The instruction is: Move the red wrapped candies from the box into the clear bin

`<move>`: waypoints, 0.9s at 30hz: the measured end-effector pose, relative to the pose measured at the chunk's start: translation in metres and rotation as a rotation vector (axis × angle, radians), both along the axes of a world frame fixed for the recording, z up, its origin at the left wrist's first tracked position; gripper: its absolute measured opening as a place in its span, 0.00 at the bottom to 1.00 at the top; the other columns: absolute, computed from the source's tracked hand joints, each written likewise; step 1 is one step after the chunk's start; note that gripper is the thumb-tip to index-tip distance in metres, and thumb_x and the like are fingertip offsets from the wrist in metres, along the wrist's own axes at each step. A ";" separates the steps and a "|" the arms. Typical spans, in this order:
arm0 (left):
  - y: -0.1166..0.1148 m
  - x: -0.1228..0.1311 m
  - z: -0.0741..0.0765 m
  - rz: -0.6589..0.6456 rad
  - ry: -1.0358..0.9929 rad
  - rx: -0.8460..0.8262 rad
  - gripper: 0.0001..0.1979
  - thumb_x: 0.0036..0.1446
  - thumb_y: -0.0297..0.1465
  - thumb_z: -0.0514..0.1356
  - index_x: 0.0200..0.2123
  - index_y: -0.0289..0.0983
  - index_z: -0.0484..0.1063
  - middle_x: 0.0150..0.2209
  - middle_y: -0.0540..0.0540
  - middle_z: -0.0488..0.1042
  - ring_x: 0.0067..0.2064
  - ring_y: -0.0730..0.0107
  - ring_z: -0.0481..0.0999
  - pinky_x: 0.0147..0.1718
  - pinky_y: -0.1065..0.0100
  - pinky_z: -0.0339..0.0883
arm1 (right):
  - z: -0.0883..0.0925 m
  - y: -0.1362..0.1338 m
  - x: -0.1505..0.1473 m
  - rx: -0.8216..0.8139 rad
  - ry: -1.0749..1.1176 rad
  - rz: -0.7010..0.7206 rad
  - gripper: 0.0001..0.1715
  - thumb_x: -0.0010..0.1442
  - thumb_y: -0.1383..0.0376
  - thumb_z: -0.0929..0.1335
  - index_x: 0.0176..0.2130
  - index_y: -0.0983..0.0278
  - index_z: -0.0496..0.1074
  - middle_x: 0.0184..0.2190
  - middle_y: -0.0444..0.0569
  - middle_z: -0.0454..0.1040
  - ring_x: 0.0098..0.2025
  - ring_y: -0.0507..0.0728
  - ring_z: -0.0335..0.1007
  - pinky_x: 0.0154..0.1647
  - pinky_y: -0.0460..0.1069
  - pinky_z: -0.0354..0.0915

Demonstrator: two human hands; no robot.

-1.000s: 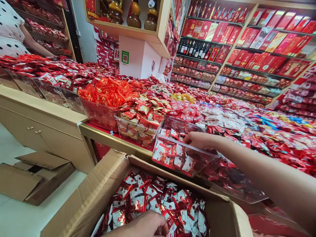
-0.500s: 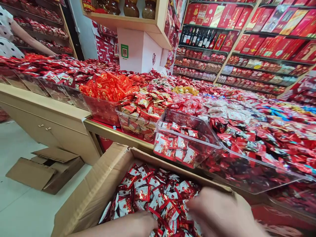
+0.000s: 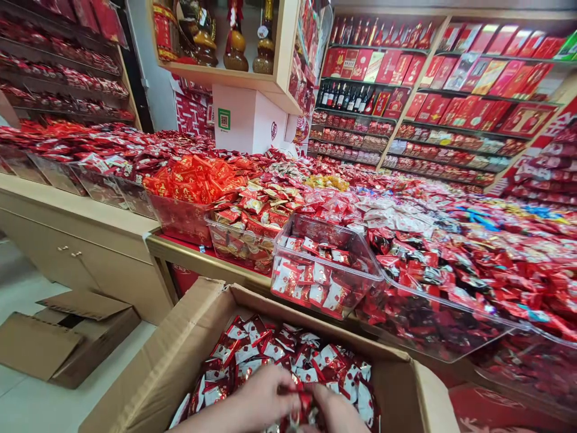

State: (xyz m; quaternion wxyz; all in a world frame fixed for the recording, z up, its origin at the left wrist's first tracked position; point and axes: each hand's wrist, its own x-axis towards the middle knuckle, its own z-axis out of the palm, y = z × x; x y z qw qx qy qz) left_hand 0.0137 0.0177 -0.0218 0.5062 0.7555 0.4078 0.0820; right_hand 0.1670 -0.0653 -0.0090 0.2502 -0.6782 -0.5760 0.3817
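An open cardboard box (image 3: 148,367) in front of me holds many small red-and-white wrapped candies (image 3: 252,352). Both hands are inside it, low in the head view. My left hand (image 3: 268,391) is curled, its fingers against several red wrappers (image 3: 303,406). From the other side, my right hand (image 3: 336,412) closes on the same bunch, with its fingertips mostly hidden. Just beyond the box, a clear plastic bin (image 3: 322,273) contains a low layer of similar red-and-white candies.
Clear bins heaped with wrapped sweets line the counter, among them orange-red packets (image 3: 193,180) and red-and-gold ones (image 3: 252,210). Another open cardboard box (image 3: 97,340) stands on the floor at left. Shelves with bottles and red boxes (image 3: 387,66) rise behind.
My hands have come together around some candies; the right moved left and down. The view has tilted upward slightly. The person in dotted clothing at far left is mostly out of view.
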 end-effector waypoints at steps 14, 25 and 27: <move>0.007 0.002 0.043 0.249 -0.478 -0.221 0.12 0.43 0.37 0.60 0.25 0.32 0.68 0.24 0.50 0.69 0.28 0.72 0.66 0.29 0.71 0.60 | 0.026 0.018 -0.020 0.014 0.694 -0.130 0.19 0.51 0.52 0.63 0.34 0.64 0.65 0.24 0.44 0.64 0.27 0.52 0.65 0.26 0.45 0.62; 0.005 0.002 0.057 0.110 -0.341 -0.016 0.10 0.43 0.33 0.60 0.29 0.34 0.73 0.32 0.47 0.69 0.37 0.67 0.67 0.39 0.70 0.58 | 0.023 0.015 -0.012 0.132 0.388 -0.002 0.16 0.51 0.55 0.64 0.35 0.64 0.69 0.30 0.47 0.70 0.34 0.54 0.63 0.37 0.47 0.60; 0.005 0.002 0.057 0.096 -0.337 -0.076 0.10 0.44 0.34 0.58 0.29 0.33 0.72 0.30 0.48 0.69 0.35 0.68 0.66 0.36 0.71 0.59 | 0.022 0.014 -0.011 0.123 0.426 0.009 0.17 0.52 0.55 0.64 0.37 0.64 0.68 0.32 0.47 0.70 0.34 0.54 0.63 0.37 0.46 0.60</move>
